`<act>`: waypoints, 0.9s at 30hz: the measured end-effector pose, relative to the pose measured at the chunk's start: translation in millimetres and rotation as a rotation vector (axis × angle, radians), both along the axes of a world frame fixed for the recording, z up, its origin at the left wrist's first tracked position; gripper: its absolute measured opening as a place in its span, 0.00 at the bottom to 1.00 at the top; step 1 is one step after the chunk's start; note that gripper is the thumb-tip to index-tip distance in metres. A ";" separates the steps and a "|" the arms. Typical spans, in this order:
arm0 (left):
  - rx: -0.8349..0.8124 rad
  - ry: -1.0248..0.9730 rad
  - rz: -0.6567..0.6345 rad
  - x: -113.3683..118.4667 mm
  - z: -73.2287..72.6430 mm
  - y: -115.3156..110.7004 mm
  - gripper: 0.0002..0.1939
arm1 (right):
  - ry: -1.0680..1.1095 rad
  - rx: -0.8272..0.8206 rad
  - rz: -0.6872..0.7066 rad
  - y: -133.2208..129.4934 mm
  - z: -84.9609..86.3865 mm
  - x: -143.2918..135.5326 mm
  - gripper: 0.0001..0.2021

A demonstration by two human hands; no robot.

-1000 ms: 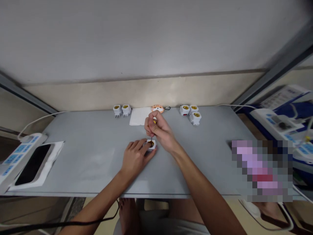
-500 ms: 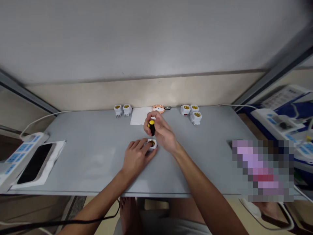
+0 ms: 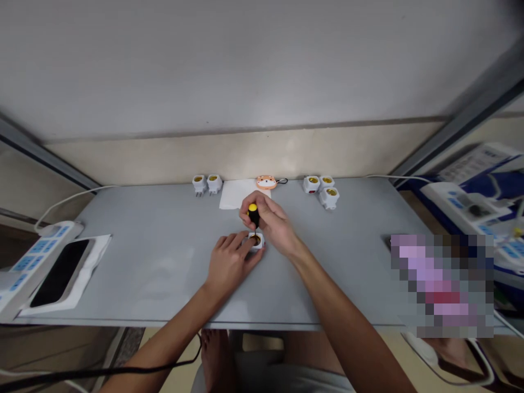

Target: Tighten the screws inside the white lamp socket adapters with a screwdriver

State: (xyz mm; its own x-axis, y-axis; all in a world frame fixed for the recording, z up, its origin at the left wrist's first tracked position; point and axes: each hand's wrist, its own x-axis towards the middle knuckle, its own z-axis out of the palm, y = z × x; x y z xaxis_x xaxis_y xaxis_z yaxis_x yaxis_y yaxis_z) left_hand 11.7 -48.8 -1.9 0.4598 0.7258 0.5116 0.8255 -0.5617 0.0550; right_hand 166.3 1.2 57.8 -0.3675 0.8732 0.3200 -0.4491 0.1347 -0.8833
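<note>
A white lamp socket (image 3: 257, 240) with a brass-coloured inside stands on the grey table (image 3: 164, 262). My left hand (image 3: 231, 261) holds it against the tabletop, fingers around its left and near sides. Above it, my right hand (image 3: 270, 221) is closed around a screwdriver (image 3: 254, 214) with a yellow and black handle. The screwdriver is nearly upright, its thin shaft pointing down into the socket. Its tip is too small to make out inside.
Two white sockets with plug pins (image 3: 207, 184) stand at the back left, and three sockets (image 3: 321, 188) at the back right. Between them lie white paper (image 3: 233, 195) and an orange animal-faced item (image 3: 266, 182). A phone (image 3: 61, 273) and power strip (image 3: 39, 254) lie left.
My right hand and the screwdriver have moved slightly down, and the fingers have shifted on the handle. My left hand still holds the socket.
</note>
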 end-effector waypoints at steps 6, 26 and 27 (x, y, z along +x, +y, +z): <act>0.005 -0.002 -0.011 0.3 0.8 -0.6 0.06 | 0.067 -0.001 -0.028 2.3 -0.9 0.2 0.14; 0.052 0.002 -0.009 0.7 1.0 -0.9 0.07 | 0.001 0.028 -0.013 -1.4 0.7 -1.8 0.19; 0.049 0.004 -0.009 0.6 0.9 -0.9 0.07 | -0.006 0.019 -0.024 -2.2 0.0 -3.9 0.19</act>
State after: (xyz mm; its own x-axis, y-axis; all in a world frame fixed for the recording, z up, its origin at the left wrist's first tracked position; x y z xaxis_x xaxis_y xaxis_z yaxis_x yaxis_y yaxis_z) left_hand 12.4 -49.7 -1.0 0.4685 0.6959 0.5443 0.8204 -0.5713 0.0242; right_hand 162.5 -1.0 57.8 -0.3484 0.8757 0.3343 -0.4401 0.1621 -0.8832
